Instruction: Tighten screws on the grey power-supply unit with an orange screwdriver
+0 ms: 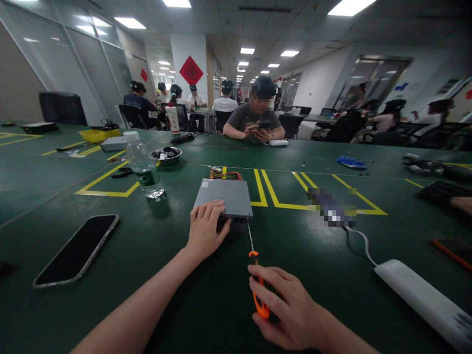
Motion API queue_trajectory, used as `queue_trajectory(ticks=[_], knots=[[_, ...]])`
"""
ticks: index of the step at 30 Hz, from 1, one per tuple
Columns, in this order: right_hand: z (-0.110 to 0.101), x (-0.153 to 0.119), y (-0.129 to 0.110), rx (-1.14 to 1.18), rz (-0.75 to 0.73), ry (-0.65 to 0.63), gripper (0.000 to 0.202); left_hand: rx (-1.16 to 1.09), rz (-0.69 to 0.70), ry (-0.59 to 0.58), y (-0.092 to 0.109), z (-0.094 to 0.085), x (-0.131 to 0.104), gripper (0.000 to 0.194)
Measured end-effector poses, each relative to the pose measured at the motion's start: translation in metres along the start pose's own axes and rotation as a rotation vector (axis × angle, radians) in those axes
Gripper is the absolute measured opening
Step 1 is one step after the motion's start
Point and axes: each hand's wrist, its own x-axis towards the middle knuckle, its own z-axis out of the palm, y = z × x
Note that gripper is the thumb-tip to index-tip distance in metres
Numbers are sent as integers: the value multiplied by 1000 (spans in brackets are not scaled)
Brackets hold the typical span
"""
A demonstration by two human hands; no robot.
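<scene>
A grey computer power supply lies on the green table in front of me, its bundle of coloured wires at the far side. My left hand grips its near left part, fingers on top and thumb against the front face. Between the fingers of my right hand is an orange and black screwdriver. Its thin metal shaft points away from me, and the tip meets or nearly meets the lower right front corner of the power supply. Whether it sits in a screw is too small to tell.
Left of the power supply stand a water bottle and a metal bowl with dark parts; a phone lies nearer. To the right are a white power strip with its cord and blue gloves. A person sits opposite.
</scene>
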Motion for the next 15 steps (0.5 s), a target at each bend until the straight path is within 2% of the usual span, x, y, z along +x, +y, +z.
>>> queue_trajectory(ticks=[5, 9, 12, 15], knots=[[-9, 1, 1, -48, -13, -67, 24, -5, 0, 2, -1, 1, 0, 23], [-3, -3, 2, -24, 6, 34, 21, -12, -9, 3, -1, 2, -1, 23], [4, -6, 0, -25, 34, 88, 31, -19, -5, 5, -1, 2, -1, 23], [5, -5, -2, -18, 13, 8, 30, -23, 1, 14, -1, 2, -1, 22]])
